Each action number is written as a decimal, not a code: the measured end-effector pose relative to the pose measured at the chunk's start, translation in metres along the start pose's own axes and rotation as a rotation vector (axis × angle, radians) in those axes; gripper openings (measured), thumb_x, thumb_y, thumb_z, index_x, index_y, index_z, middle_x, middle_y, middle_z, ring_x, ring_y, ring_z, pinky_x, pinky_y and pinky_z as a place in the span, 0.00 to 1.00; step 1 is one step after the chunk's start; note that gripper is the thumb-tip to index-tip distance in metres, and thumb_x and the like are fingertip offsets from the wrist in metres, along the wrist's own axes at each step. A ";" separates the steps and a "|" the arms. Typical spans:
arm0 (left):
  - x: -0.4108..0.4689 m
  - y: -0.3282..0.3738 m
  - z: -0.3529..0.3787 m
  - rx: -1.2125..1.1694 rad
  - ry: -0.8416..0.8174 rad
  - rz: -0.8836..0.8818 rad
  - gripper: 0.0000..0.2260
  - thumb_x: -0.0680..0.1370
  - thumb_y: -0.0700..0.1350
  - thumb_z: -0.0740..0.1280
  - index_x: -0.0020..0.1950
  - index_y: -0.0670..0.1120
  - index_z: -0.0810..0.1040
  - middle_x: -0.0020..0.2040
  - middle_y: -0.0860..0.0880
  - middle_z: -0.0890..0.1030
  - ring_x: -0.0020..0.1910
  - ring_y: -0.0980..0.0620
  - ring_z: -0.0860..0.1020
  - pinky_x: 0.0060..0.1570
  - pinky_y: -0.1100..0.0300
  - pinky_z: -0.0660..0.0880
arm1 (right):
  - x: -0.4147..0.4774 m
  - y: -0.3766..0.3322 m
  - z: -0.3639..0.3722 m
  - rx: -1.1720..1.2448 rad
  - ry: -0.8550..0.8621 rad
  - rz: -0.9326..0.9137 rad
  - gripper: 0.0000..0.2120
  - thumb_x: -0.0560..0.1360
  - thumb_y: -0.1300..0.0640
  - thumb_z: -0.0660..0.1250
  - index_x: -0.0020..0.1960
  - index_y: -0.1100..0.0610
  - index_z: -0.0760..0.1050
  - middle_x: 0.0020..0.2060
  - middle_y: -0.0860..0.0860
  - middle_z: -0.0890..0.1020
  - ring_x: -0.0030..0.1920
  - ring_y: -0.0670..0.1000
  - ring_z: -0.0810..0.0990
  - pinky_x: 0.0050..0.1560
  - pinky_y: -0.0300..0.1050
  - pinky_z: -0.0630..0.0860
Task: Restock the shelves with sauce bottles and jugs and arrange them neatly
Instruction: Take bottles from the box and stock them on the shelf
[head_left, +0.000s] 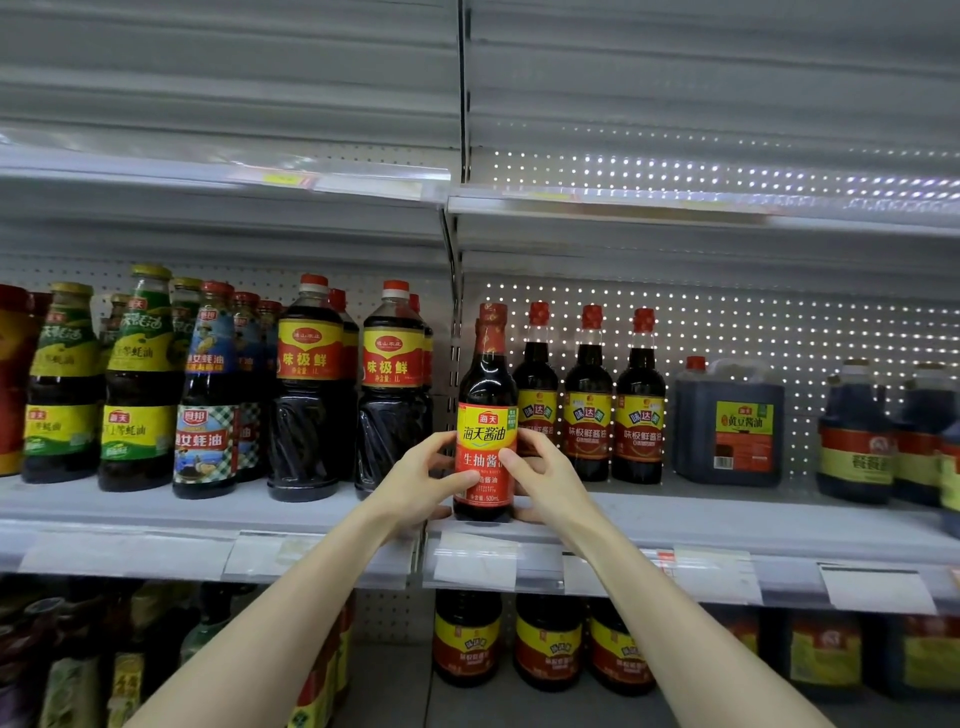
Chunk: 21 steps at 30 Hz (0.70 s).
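Both thumbs curl across the label of the soy sauce bottle (485, 415) — left hand (418, 480) and right hand (545, 480) grip it from either side. It stands upright at the front edge of the middle shelf (156, 512), just left of three smaller bottles (589, 395) — a dark jug (727, 423) further right.

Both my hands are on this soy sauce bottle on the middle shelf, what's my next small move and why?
Probably slide the dark soy sauce bottle with the red and yellow label straight back. Left hand and right hand grip it near the front edge of the middle shelf, ahead of the three red-capped dark bottles beside it; its label already faces out.
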<state>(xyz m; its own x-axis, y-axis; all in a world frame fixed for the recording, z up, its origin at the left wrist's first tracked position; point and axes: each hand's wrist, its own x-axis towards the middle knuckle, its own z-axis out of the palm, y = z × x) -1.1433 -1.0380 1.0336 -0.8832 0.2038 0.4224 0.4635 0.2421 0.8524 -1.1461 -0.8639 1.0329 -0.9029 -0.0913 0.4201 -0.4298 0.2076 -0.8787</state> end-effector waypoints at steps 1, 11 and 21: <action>0.000 0.001 0.000 -0.003 0.000 0.000 0.22 0.78 0.43 0.68 0.70 0.55 0.66 0.57 0.51 0.76 0.57 0.52 0.76 0.44 0.59 0.77 | 0.000 0.000 0.000 0.002 -0.002 -0.003 0.22 0.80 0.51 0.62 0.73 0.48 0.63 0.63 0.54 0.76 0.60 0.53 0.78 0.48 0.47 0.80; 0.000 0.007 0.000 0.050 0.043 -0.015 0.28 0.76 0.44 0.70 0.73 0.50 0.64 0.59 0.48 0.77 0.58 0.51 0.76 0.53 0.56 0.76 | 0.002 -0.004 -0.002 0.006 0.018 -0.013 0.24 0.79 0.51 0.64 0.74 0.51 0.63 0.67 0.53 0.73 0.66 0.52 0.73 0.63 0.54 0.74; -0.024 0.034 0.004 0.074 0.367 0.136 0.17 0.75 0.44 0.71 0.63 0.45 0.74 0.52 0.50 0.80 0.52 0.54 0.78 0.46 0.67 0.73 | -0.015 -0.019 -0.042 -0.063 0.131 -0.074 0.23 0.78 0.51 0.66 0.71 0.54 0.67 0.59 0.51 0.78 0.58 0.51 0.78 0.59 0.51 0.77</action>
<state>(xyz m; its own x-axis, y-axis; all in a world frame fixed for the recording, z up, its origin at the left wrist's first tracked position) -1.1062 -1.0307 1.0513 -0.7743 -0.1103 0.6231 0.5699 0.3064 0.7625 -1.1237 -0.8252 1.0531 -0.8583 0.0187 0.5129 -0.4902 0.2660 -0.8300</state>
